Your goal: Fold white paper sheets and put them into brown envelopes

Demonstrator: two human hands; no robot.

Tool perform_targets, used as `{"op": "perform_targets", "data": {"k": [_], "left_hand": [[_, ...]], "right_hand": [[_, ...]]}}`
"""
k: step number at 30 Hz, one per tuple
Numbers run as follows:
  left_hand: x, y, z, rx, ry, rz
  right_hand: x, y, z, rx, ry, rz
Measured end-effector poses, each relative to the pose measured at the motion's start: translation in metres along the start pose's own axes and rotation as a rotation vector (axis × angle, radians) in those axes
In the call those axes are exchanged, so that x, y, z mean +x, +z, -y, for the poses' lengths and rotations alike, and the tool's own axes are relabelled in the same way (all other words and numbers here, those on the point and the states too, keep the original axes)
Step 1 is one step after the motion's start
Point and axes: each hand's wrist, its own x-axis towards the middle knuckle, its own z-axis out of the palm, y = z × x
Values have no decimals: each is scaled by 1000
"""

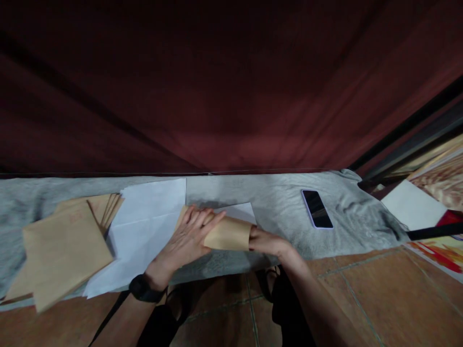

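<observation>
While left hand (193,236) atop envelope (231,234) — right (263,240) inside.

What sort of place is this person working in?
Possibly a room in a home, though I can't be sure. The brownish tiled floor, the soft grey cloth spread out as a work surface and the phone lying on it suggest that.

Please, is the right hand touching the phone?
Apart. The head view shows grey cloth between the right hand, partly inside the brown envelope, and the phone.
</observation>
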Motion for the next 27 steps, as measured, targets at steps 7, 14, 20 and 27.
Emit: {"op": "perform_targets", "data": {"k": [7,14,20,27], "left_hand": [[-18,-3,52,141,-353,-178],[-27,6,73,152,-468,-174],[-29,5,76,140,-526,-199],[-29,5,75,131,-508,-169]], "right_hand": [[20,-16,-24,146,69,-43],[-4,37,-16,-626,-159,284],[1,36,-13,-774,-173,338],[5,26,-8,-776,-91,413]]}}
